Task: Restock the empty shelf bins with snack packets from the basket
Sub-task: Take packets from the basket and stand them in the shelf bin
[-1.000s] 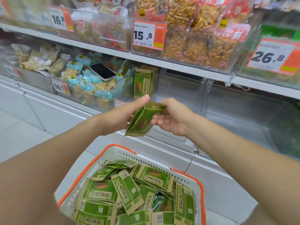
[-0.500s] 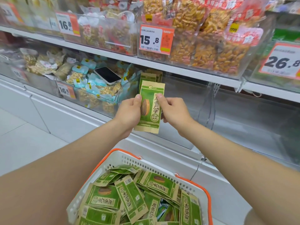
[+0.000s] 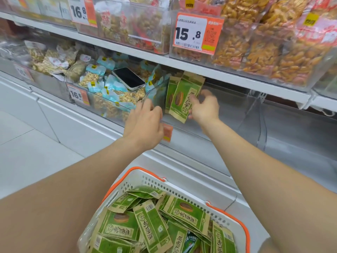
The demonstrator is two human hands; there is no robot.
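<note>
A white basket with an orange rim (image 3: 184, 191) sits low in front of me, holding several green snack packets (image 3: 118, 225). In the clear shelf bin (image 3: 240, 128), a few green packets stand upright at the left end. My right hand (image 3: 207, 106) pinches the right edge of the front green packet (image 3: 183, 99) inside that bin. My left hand (image 3: 145, 125) hovers just left of the packet, before the bin's front wall, with loosely curled fingers that hold nothing. The rest of the bin, to the right, is bare.
A phone (image 3: 128, 78) lies on blue nut packets in the bin to the left. The upper shelf holds bins of orange snacks behind a 15.8 price tag (image 3: 197, 31). A small orange tag (image 3: 167, 132) hangs on the bin front. White base cabinets and tiled floor lie below.
Both hands carried the green packet forward into the clear bin. My left hand has let go and drawn back to the left; my right hand stays on the packet.
</note>
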